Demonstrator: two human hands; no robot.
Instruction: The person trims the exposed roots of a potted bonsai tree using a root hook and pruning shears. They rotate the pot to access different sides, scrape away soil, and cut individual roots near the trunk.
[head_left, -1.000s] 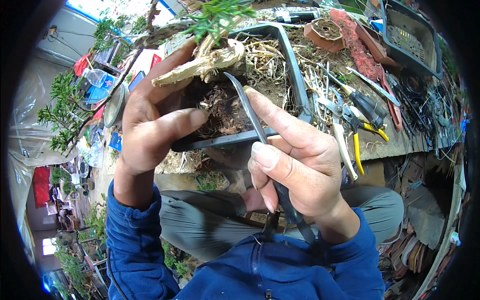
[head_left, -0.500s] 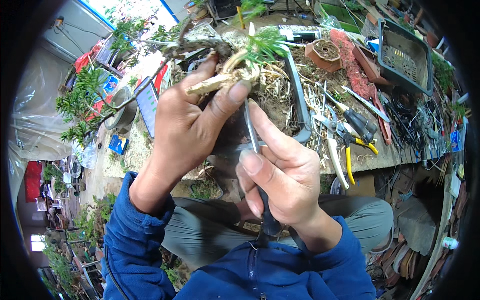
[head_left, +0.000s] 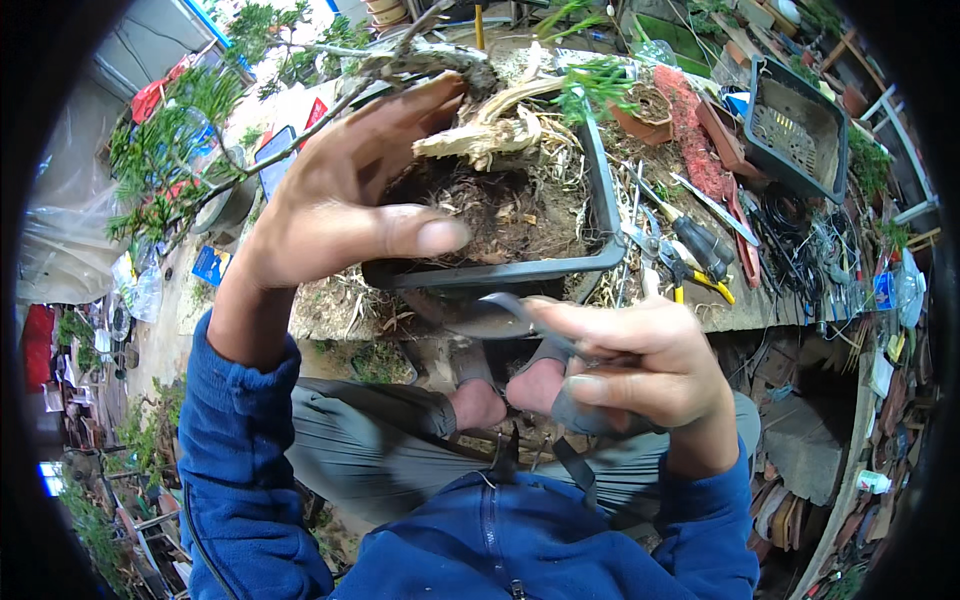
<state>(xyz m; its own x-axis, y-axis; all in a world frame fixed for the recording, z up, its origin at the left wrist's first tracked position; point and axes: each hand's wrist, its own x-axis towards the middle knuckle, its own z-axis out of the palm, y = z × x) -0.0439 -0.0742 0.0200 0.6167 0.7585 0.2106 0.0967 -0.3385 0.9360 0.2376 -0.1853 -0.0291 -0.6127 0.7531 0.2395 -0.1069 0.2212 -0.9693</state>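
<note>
Pale trunk [head_left: 490, 138], just beside left grip [head_left: 325, 215]

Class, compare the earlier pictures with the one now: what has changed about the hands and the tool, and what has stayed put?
The right hand has drawn the curved tool back from the pale wood, toward the person's body, without letting go. The left hand has taken its thumb off the wood, where it pressed half a second ago. The dark tray and yellow-handled pliers stayed in place.
</note>
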